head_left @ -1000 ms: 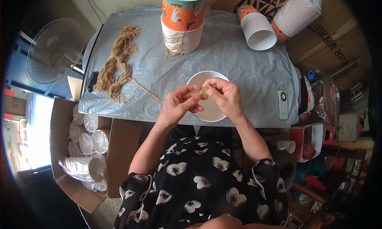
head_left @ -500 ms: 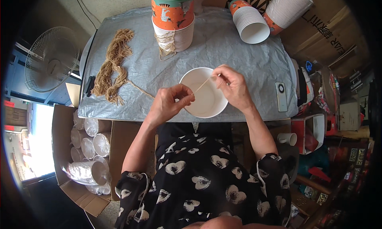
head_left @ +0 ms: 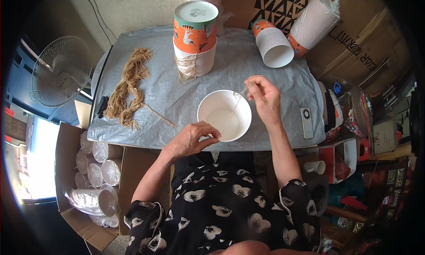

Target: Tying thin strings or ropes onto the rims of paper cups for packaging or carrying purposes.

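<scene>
While the left hand [head_left: 194, 138] and the right hand [head_left: 264, 98] each pinch between thumb and fingers, a thin fibre strand [head_left: 233, 110] runs almost straight between them, crossing the mouth of the tub [head_left: 204, 111] on a diagonal. Small loose loops show in the strand near the right fingertips.

The left hand is low, palm down, its fingertips over the tub's near rim; contact with the rim cannot be determined. The right hand is raised higher and farther out, fingers curled, wrist bent inward. Both forearms angle in from the lower edge.

The tub is round, smooth, white and upright on the desk [head_left: 177, 106], whose surface is grey and crinkled. Beyond it stands an inverted stack [head_left: 195, 39], orange and green above, ribbed with white rims below, with strands draped on its side. To the left lies a bundle [head_left: 126, 89] of coarse, frayed brown fibre, one tail extending toward the left hand. A flat phone [head_left: 306, 123] lies near the right edge.
</scene>
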